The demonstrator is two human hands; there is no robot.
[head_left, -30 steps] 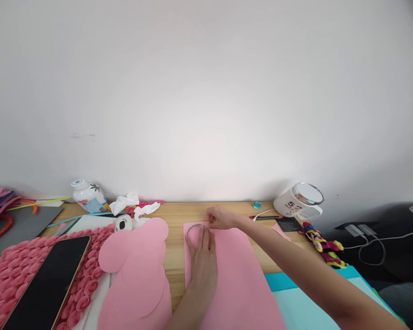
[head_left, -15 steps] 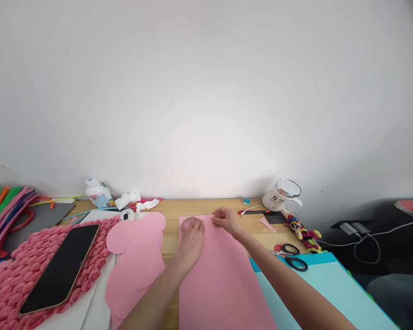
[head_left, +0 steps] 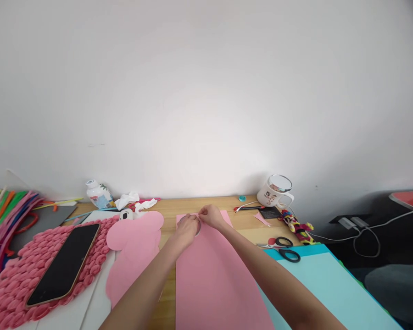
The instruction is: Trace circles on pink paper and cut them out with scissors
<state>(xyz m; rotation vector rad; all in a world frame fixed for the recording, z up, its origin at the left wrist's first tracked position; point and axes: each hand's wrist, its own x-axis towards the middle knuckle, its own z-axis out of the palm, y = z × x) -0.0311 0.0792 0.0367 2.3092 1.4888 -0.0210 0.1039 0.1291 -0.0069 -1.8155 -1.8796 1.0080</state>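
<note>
A sheet of pink paper [head_left: 215, 279] lies lengthwise on the table. Near its far end, my left hand [head_left: 186, 229] bends its fingers over a round, clear-looking disc [head_left: 197, 227] and presses it against the paper. Part of the disc's dark rim shows past the fingers. My right hand [head_left: 210, 216] is closed in a pinch at the disc's upper right edge, close to the left fingertips. Whatever is in that pinch is too small to make out. To the left lie overlapping pink paper circles [head_left: 134, 256].
A phone [head_left: 67, 263] rests on pink ruffled material [head_left: 17, 279] at left. Scissors [head_left: 285, 250] lie across light blue sheets [head_left: 323, 284] at right. Behind them are a white mug [head_left: 273, 191], a small doll [head_left: 298, 228] and a pink scrap [head_left: 262, 220]. A bottle [head_left: 99, 195] stands back left.
My right hand has moved left, up to the disc and my left fingers. My left hand's fingers are more bent, with more of the disc's right rim showing. The view has shifted slightly.
</note>
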